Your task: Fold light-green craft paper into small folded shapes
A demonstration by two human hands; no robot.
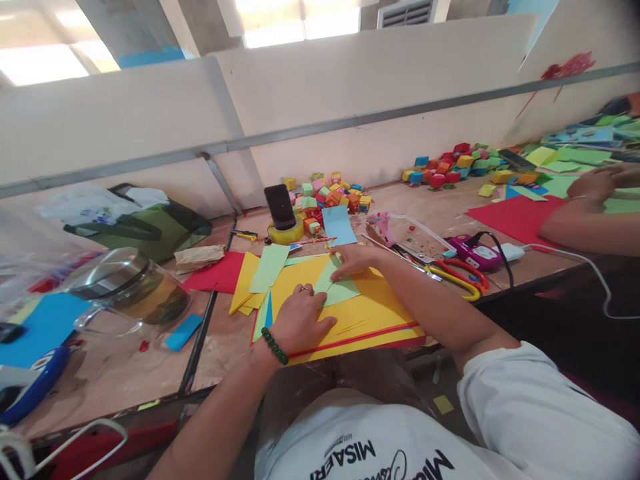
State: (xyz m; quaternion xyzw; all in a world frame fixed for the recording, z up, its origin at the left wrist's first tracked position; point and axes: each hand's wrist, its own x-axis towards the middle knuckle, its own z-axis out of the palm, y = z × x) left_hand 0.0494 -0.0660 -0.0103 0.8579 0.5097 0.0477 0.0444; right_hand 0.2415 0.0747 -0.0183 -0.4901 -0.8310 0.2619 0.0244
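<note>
A light green sheet of paper (345,289) with a folded-over part lies on a stack of yellow paper (385,303) at the table's front edge. My right hand (354,260) pinches the far end of the green sheet, fingers bent down onto it. My left hand (303,320) rests on the yellow stack with fingers and thumb apart, its fingertips at the green sheet's left edge. Another light green strip (269,268) lies to the left, on the stack's corner. Just beyond the stack is a light blue sheet (340,225).
Several small paper cubes (330,195) are piled by the wall, near a phone (280,207) on a tape roll (286,230). Scissors (453,275) and a pink glue gun (383,227) lie right. A glass teapot (135,287) stands left. Another person's hands (595,183) work at far right.
</note>
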